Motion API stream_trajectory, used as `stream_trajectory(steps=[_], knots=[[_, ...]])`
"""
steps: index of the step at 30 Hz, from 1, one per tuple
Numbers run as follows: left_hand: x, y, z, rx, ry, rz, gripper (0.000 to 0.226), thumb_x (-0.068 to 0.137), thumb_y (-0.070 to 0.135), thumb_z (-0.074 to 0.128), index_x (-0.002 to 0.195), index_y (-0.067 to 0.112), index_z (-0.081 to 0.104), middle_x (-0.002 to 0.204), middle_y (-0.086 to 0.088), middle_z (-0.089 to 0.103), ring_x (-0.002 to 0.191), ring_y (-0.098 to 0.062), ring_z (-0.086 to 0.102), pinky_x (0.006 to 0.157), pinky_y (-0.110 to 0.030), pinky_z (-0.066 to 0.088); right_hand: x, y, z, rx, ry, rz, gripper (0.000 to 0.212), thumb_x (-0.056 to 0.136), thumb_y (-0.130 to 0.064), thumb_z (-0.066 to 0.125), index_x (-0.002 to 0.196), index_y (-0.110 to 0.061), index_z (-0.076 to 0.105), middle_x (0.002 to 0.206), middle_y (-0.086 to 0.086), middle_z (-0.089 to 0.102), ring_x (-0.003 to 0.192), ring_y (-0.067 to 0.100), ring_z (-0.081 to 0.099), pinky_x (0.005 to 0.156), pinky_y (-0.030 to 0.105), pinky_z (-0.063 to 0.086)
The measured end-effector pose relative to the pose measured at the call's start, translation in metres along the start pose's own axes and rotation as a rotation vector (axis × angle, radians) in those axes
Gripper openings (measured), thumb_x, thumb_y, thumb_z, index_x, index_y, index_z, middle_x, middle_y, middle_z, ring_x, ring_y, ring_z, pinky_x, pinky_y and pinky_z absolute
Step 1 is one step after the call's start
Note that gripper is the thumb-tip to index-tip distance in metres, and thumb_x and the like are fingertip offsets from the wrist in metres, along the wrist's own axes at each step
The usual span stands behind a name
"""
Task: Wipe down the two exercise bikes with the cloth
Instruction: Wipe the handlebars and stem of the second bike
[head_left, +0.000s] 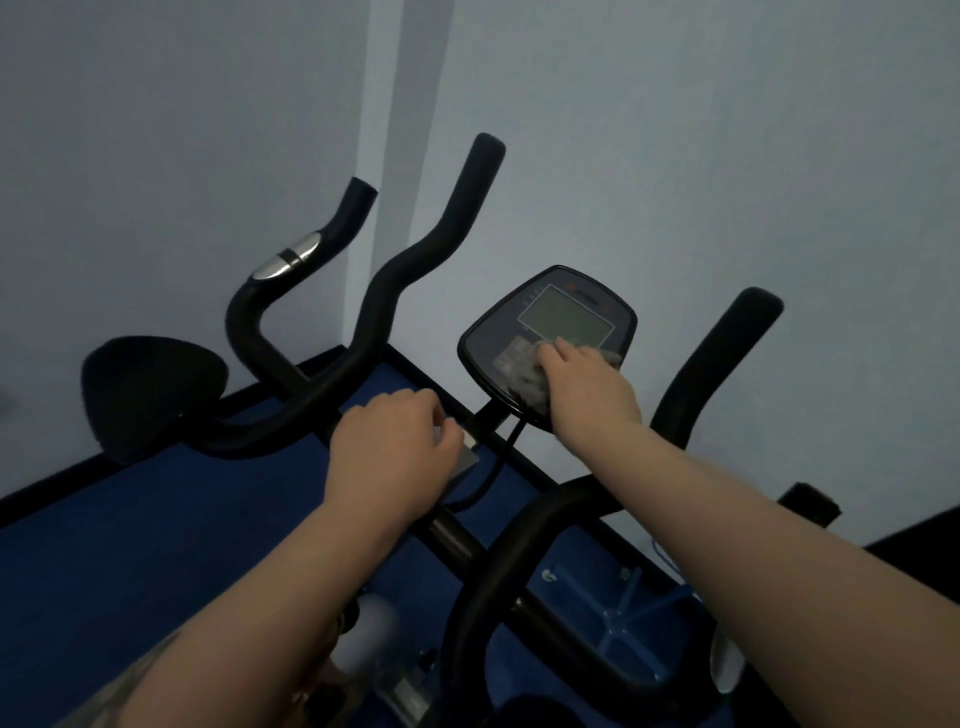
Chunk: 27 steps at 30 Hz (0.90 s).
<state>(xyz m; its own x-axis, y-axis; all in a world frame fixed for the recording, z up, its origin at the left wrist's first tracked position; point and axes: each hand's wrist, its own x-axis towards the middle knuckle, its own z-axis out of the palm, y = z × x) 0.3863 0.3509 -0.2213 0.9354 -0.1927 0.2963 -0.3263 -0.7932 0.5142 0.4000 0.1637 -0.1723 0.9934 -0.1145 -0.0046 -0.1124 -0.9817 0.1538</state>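
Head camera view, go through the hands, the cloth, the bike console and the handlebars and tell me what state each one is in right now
Right hand: fingers flat, pressing the cloth on the console.
Grey crumpled cloth: bunched under the right hand, on the console's lower part.
Black bike console with grey screen: screen blank, tilted toward the person.
Left hand: curled on the bike's bar beside a grey bracket.
Black curved handlebars: bare, upright, untouched at the tips.

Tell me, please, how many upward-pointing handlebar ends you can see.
3: the short far-left end, the tall middle end, and the right end beyond the console. Others may be out of view.
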Motion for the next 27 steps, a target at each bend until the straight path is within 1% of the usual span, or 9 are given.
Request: stream_trajectory(steps=[2,4,5,8,12,16,19,23,27], knots=[[-0.001,0.001,-0.001,-0.019,0.006,0.013,0.026,0.092,0.036,0.044,0.088,0.020,0.063,0.085,0.006,0.062,0.079,-0.015,0.057,0.072,-0.033,0.043,-0.001,-0.001,-0.006,0.047,0.043,0.022,0.061,0.073,0.000,0.070,0.127,-0.014,0.047,0.133,0.008,0.050,0.118,0.027,0.046,0.083,0.036,0.045],[-0.002,0.001,-0.003,-0.043,0.012,0.015,0.023,0.092,0.034,0.046,0.091,0.019,0.064,0.086,0.005,0.063,0.080,-0.015,0.057,0.071,-0.032,0.043,-0.003,-0.008,-0.017,0.164,0.044,0.078,0.037,0.078,-0.005,0.065,0.113,-0.017,0.059,0.115,0.007,0.062,0.095,0.024,0.054,0.070,0.030,0.042],[-0.003,0.001,-0.004,-0.060,0.020,0.016,0.022,0.091,0.032,0.047,0.091,0.018,0.065,0.087,0.005,0.063,0.080,-0.015,0.057,0.070,-0.032,0.042,-0.007,-0.012,-0.022,0.236,0.078,0.084,0.029,0.083,-0.009,0.060,0.109,-0.021,0.062,0.111,0.006,0.064,0.090,0.024,0.055,0.069,0.030,0.041],[-0.008,0.006,-0.011,-0.183,0.051,-0.050,0.017,0.089,0.026,0.052,0.095,0.020,0.067,0.087,0.009,0.062,0.080,-0.013,0.058,0.068,-0.031,0.042,-0.033,-0.027,-0.030,0.344,0.222,-0.017,0.027,0.090,-0.019,0.056,0.116,-0.025,0.063,0.113,0.004,0.062,0.101,0.026,0.058,0.077,0.034,0.044],[-0.021,0.020,-0.019,-0.422,0.064,-0.168,0.012,0.088,0.025,0.054,0.091,0.029,0.065,0.081,0.018,0.060,0.079,-0.004,0.059,0.062,-0.025,0.043,-0.082,-0.024,-0.033,0.509,0.344,-0.098,0.030,0.089,-0.018,0.061,0.118,-0.022,0.064,0.119,0.002,0.062,0.109,0.022,0.056,0.085,0.032,0.043],[-0.041,0.059,-0.021,-0.616,0.070,-0.175,0.014,0.087,0.025,0.055,0.088,0.027,0.068,0.082,0.012,0.067,0.083,-0.009,0.064,0.074,-0.034,0.054,-0.137,0.012,-0.034,0.626,0.430,-0.085,0.034,0.086,-0.020,0.066,0.120,-0.021,0.064,0.118,-0.004,0.062,0.106,0.012,0.056,0.084,0.016,0.035],[-0.058,0.109,-0.017,-0.644,0.049,-0.073,0.013,0.085,0.027,0.055,0.085,0.027,0.068,0.082,0.011,0.069,0.082,-0.008,0.065,0.079,-0.040,0.055,-0.183,0.051,-0.033,0.702,0.453,-0.035,0.037,0.083,-0.022,0.070,0.120,-0.021,0.065,0.117,-0.005,0.063,0.105,0.010,0.057,0.086,0.016,0.037],[-0.097,0.187,0.005,-0.675,0.001,0.041,0.015,0.078,0.038,0.052,0.082,0.034,0.065,0.079,0.012,0.069,0.079,-0.004,0.064,0.073,-0.031,0.052,-0.253,0.115,-0.017,0.737,0.453,0.067,0.039,0.081,-0.024,0.072,0.119,-0.024,0.064,0.115,-0.007,0.063,0.103,0.007,0.056,0.087,0.016,0.039],[-0.153,0.250,0.054,-0.711,-0.116,0.151,0.012,0.084,0.027,0.057,0.082,0.036,0.064,0.080,0.014,0.067,0.076,0.001,0.061,0.067,-0.019,0.047,-0.321,0.181,0.022,0.721,0.404,0.219,0.037,0.082,-0.025,0.072,0.119,-0.026,0.064,0.113,-0.008,0.062,0.100,0.004,0.053,0.084,0.016,0.038]])
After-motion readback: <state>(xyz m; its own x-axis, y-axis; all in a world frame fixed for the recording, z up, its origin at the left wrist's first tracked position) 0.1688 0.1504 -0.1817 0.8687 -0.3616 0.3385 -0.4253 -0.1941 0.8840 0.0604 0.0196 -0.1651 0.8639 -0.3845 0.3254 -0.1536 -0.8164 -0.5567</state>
